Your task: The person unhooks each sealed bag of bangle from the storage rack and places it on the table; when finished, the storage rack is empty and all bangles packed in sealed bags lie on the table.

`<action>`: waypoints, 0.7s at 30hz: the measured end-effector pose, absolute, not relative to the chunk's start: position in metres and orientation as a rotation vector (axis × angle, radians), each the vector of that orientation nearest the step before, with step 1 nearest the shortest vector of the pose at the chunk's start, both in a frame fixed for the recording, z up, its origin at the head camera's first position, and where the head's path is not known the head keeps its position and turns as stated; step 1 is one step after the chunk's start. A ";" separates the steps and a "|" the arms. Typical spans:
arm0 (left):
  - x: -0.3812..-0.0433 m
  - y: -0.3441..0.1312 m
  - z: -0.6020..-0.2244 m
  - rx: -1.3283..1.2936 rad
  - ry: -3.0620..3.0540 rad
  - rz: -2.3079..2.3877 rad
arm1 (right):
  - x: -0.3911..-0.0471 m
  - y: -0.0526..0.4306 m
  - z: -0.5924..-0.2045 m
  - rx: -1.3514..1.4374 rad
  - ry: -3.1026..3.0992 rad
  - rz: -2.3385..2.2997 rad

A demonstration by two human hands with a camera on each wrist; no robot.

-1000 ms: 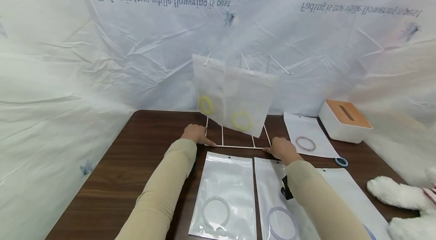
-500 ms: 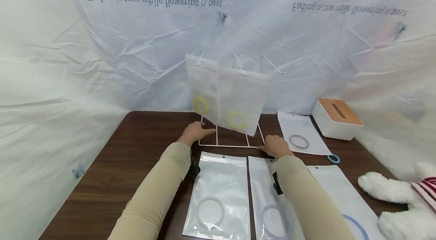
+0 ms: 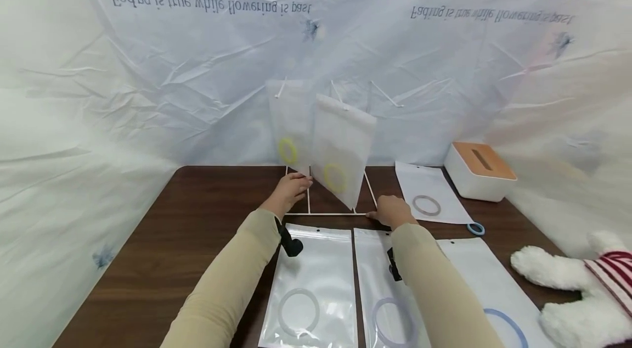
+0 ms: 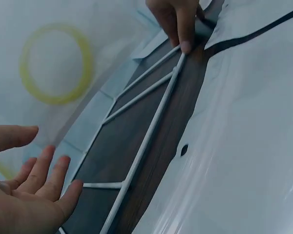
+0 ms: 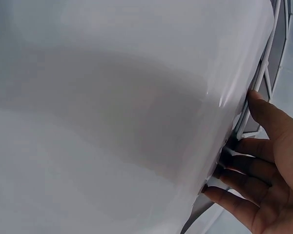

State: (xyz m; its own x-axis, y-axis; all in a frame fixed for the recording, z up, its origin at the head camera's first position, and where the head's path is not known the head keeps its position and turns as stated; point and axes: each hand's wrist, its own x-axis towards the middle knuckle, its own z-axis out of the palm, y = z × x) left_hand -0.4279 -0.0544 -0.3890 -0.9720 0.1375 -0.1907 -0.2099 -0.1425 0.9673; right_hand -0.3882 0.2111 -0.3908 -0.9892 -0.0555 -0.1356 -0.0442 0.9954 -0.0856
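A white wire rack [image 3: 326, 214] stands at the back of the table, with hooks on top. Two white pouches hang from it, a left pouch [image 3: 291, 117] and a right pouch [image 3: 345, 128], each showing a yellow ring [image 3: 336, 178]. My left hand [image 3: 288, 191] is close to the hanging pouches' lower edges; the left wrist view shows its fingers [image 4: 44, 170] spread and holding nothing. At the front right corner of the rack's base, my right hand [image 3: 392, 211] pinches the wire, thumb on one bar and fingers around the corner in the right wrist view.
In front lie a pouch with a clear ring [image 3: 298, 312], one with a lilac ring [image 3: 392, 323] and one with a blue ring [image 3: 508, 326]. Further back are another pouch [image 3: 427, 189], a small blue ring [image 3: 476, 229] and a tissue box [image 3: 486, 169]. A plush toy [image 3: 582, 293] lies right.
My left hand has let go of the rack's front left corner and moved up and inward toward the pouches. The hanging pouches have swung and turned. The right hand keeps its hold.
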 end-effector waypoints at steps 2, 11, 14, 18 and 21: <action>-0.426 -0.050 -0.388 -0.098 1.823 2.245 | -0.388 0.211 -0.391 -0.075 3.002 -0.123; -0.430 -0.040 -0.386 -0.159 1.757 2.273 | -0.385 0.212 -0.389 -0.062 3.003 -0.123; -0.428 -0.042 -0.392 -0.181 1.695 2.326 | -0.384 0.209 -0.393 -0.072 3.001 -0.114; -0.422 -0.043 -0.398 -0.185 1.629 2.345 | -0.385 0.209 -0.395 -0.077 3.006 -0.107; -0.421 -0.043 -0.398 -0.156 1.637 2.327 | -0.386 0.212 -0.394 -0.080 3.015 -0.106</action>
